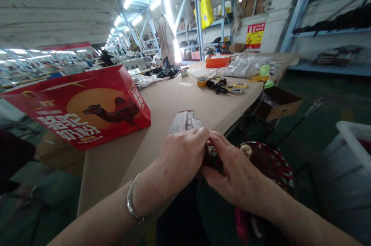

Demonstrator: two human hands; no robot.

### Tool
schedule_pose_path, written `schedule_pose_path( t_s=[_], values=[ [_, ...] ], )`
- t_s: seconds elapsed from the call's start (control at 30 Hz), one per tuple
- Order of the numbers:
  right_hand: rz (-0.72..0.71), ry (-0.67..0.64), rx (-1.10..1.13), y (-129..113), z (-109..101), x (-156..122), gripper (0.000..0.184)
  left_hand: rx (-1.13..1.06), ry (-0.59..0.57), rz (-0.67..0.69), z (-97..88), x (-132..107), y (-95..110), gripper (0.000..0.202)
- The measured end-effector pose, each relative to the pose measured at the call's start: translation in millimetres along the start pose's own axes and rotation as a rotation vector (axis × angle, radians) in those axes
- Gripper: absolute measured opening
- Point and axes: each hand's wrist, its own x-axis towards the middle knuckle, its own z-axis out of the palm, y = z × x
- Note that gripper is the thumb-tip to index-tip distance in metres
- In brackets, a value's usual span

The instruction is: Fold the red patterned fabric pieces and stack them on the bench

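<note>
1. The left hand and right hand are close together, fingers curled and clamped on a crinkled silvery packet, at the near edge of the bench.
2. The packet's creased, shiny top sticks up past the left hand, with a reddish strip along it; the lower part is hidden between the hands.
3. A red camel-printed gift box sits at the bench's left edge, near the left hand.
4. Towards the far end lie a tape roll, yellow-handled scissors and an orange box.
</note>
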Motion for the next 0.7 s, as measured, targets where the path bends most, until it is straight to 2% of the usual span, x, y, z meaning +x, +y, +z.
schedule_pose_path(
  t_s=[0.07, 0.13, 0.23, 0.3, 0.37, 0.4, 0.47, 0.53, 0.57, 0.63, 0.7],
  values=[
    [0.028, -0.006, -0.067, 0, -3, -9, 0.053, 0.013, 0.011, 0.021, 2.4, -1, 5, 0.013],
    [0.065, -0.037, -0.181, 6, -7, -16, 0.050, -0.022, 0.025, 0.046, 3.3, -2, 12, 0.014],
    [0.138, -0.153, -0.345, 25, -10, -28, 0.045, -0.031, 0.041, 0.095, 2.3, -6, 24, 0.016],
    [0.236, -0.216, -0.431, 41, -15, -41, 0.045, -0.046, 0.047, 0.111, 4.4, -14, 30, 0.015],
    [0.370, -0.240, -0.378, 56, -21, -59, 0.045, -0.094, 0.059, 0.081, 15.3, -27, 32, 0.015],
    [0.425, -0.211, -0.293, 63, -25, -70, 0.044, -0.132, 0.068, 0.035, 25.3, -36, 32, 0.015],
    [0.471, -0.085, -0.114, 73, -30, -95, 0.040, -0.266, 0.065, -0.123, 53.8, -53, 30, 0.015],
    [0.443, 0.009, -0.065, 79, -28, -120, 0.034, -0.522, 0.016, -0.370, 87.9, -67, 30, 0.012],
    [0.434, -0.014, -0.104, 82, -22, -132, 0.029, -0.703, 0.004, -0.528, 104.1, -72, 32, 0.009],
    [0.452, -0.187, -0.219, 87, -4, -155, 0.021, -1.114, 0.044, -0.844, 130.0, -76, 39, 0.006],
    [0.522, -0.382, -0.245, 93, 20, -173, 0.019, -1.488, 0.120, -1.086, 145.3, -73, 48, 0.019]
  ],
)
